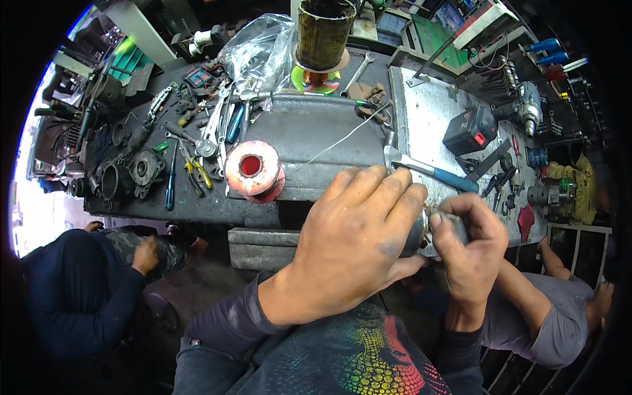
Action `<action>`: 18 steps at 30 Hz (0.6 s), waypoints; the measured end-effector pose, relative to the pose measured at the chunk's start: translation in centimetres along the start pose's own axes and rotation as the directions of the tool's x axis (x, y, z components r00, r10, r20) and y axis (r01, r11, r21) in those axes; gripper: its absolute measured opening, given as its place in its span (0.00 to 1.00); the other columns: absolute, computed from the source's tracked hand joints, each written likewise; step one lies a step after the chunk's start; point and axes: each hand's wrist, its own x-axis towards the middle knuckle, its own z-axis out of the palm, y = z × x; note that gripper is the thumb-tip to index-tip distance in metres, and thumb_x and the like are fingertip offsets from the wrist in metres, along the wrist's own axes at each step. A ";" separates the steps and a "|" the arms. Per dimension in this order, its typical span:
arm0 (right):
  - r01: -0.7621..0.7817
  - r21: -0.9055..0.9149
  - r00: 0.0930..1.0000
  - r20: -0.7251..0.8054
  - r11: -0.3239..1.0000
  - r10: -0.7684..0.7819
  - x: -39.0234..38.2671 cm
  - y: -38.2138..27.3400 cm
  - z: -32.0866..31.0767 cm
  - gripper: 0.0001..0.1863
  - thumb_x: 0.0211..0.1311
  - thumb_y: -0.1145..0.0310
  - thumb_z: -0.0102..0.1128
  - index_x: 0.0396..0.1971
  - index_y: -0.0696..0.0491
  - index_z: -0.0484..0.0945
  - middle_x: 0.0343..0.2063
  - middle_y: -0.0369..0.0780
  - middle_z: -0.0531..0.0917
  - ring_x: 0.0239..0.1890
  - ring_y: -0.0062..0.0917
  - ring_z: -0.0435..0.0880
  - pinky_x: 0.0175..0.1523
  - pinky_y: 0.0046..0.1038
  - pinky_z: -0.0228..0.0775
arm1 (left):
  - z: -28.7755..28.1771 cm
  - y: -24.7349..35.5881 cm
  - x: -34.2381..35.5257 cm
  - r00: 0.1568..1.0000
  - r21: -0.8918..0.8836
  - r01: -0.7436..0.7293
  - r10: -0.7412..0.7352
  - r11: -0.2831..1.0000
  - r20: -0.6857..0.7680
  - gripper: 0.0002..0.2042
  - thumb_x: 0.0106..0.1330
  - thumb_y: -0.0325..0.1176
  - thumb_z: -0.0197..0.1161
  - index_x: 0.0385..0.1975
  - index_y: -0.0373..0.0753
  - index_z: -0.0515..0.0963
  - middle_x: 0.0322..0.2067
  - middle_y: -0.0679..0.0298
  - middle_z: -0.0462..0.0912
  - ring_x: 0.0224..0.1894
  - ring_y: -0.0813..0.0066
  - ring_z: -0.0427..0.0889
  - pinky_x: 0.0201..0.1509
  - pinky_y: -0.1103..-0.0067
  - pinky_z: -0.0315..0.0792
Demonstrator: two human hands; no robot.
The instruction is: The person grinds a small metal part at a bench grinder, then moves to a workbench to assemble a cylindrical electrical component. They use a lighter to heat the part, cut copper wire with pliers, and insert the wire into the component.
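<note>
My left hand (355,237) curls over a dark, rounded metal part (413,241), its back toward me and the fingers covering most of the part. Close against it on the right, my right hand (473,253) is closed in a pinch, thumb against bent forefinger. Something dark grey shows between those fingers, but its kind is hidden. A few small brassy bits show in the gap between my hands. Just beyond my fingertips lies a hammer (431,172) with a blue handle. A red and white spool (268,159) stands left of my left hand.
Pliers (191,172), a blue screwdriver (170,191) and several wrenches lie on the dark bench at left. A tall grimy cylinder (324,36) stands at the back. Right are a black battery pack (471,128) and a drill (528,108). Two other people sit at either side.
</note>
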 end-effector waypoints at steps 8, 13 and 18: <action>-0.035 -0.012 0.999 0.013 0.999 0.035 0.0 -0.1 -0.2 0.05 0.58 0.78 0.66 0.32 0.63 0.80 0.28 0.34 0.80 0.31 0.13 0.75 0.36 0.18 0.68 | -0.1 0.1 0.0 1.000 -0.035 0.001 -0.001 0.999 0.002 0.37 0.43 0.45 0.81 0.55 0.36 0.78 0.53 0.55 0.81 0.56 0.54 0.79 0.58 0.63 0.70; -0.009 -0.043 1.000 -0.024 0.999 0.007 -0.2 0.0 -0.2 0.05 0.58 0.78 0.67 0.33 0.63 0.80 0.28 0.35 0.81 0.32 0.13 0.76 0.37 0.18 0.69 | 0.0 0.2 0.0 1.000 -0.010 0.011 -0.011 1.000 0.000 0.37 0.43 0.45 0.81 0.55 0.36 0.78 0.54 0.55 0.81 0.56 0.54 0.79 0.59 0.63 0.71; -0.025 -0.045 1.000 -0.008 0.999 0.025 -0.1 0.0 -0.1 0.06 0.59 0.78 0.67 0.33 0.63 0.80 0.27 0.34 0.81 0.31 0.12 0.75 0.36 0.17 0.68 | 0.0 0.2 -0.1 1.000 -0.014 0.010 -0.010 1.000 0.000 0.37 0.42 0.45 0.81 0.55 0.36 0.79 0.54 0.55 0.81 0.56 0.54 0.79 0.59 0.63 0.71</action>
